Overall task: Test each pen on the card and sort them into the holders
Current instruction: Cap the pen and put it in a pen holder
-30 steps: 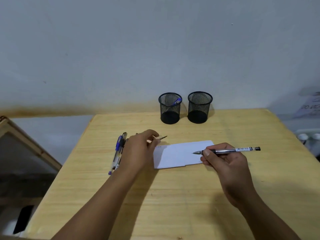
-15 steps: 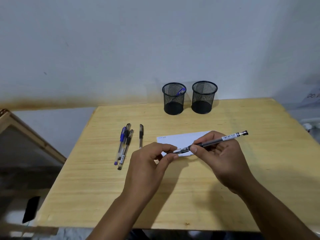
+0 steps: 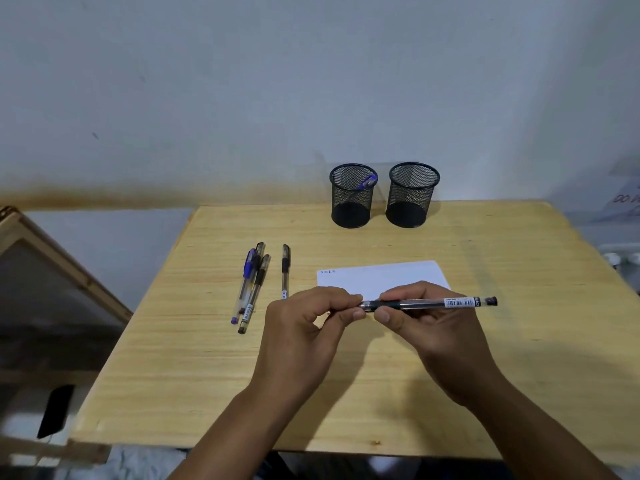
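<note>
A pale wooden table sits pushed against a plain grey-white wall, with a brownish stain running along the wall's base at the left. Off the table's left edge, a wooden frame leans at an angle. Past the right edge there is a sheet of paper with dark lettering, cut off by the picture's edge and not readable.

At the table's far edge stand 2 black mesh pen holders, side by side and just apart. The left holder has 1 blue-capped pen leaning inside; the right holder shows nothing in it.

Toward the left edge lie 3 pens bunched together: a blue-capped one and 2 black-gripped ones, touching along their lengths. A 4th pen lies alone just to their right.

In the middle lies the white card, with a small blue scribble in its far left corner, too tiny to read.

Now the hands, just above the card's near edge. The right hand grasps a clear-barrelled black pen by its grip, barrel level and pointing right. A white barcode label sits near its tail; the print is too small to read. The left hand pinches the pen's tip end between thumb and forefinger; what it pinches is hidden.
</note>
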`<state>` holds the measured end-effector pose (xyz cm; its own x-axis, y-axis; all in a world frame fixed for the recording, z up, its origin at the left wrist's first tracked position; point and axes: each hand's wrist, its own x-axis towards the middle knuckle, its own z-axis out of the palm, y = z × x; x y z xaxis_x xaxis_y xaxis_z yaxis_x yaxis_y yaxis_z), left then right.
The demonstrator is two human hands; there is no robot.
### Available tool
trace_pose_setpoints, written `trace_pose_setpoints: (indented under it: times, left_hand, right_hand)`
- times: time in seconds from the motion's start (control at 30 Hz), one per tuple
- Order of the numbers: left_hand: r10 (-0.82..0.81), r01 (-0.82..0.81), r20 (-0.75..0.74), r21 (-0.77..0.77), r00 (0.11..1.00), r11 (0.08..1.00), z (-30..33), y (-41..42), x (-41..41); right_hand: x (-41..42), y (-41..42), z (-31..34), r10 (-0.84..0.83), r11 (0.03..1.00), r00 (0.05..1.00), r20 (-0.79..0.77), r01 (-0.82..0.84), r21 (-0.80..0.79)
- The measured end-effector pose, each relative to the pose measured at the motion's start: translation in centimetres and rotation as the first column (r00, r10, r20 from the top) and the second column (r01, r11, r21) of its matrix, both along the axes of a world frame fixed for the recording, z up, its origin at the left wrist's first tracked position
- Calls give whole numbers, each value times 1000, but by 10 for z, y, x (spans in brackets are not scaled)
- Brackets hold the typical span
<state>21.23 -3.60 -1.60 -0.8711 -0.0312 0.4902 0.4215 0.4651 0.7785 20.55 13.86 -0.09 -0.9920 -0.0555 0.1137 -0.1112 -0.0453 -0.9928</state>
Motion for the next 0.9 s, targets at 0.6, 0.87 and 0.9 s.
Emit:
trace_pose_setpoints:
  times: [0.6, 0.87, 0.9]
  left_hand:
    - [52, -91, 319, 108, 946, 990, 3, 11, -75]
    - [198, -214, 411, -7, 890, 977, -2, 3, -172]
    - [213, -220, 413, -30, 886, 975, -3, 4, -182]
  right_hand:
    - [-85, 14, 26, -279, 958, 958, 65, 273, 83]
    - [-165, 43, 67, -211, 792, 962, -175, 274, 546]
    - [-175, 42, 72, -165, 750, 966, -200, 254, 611]
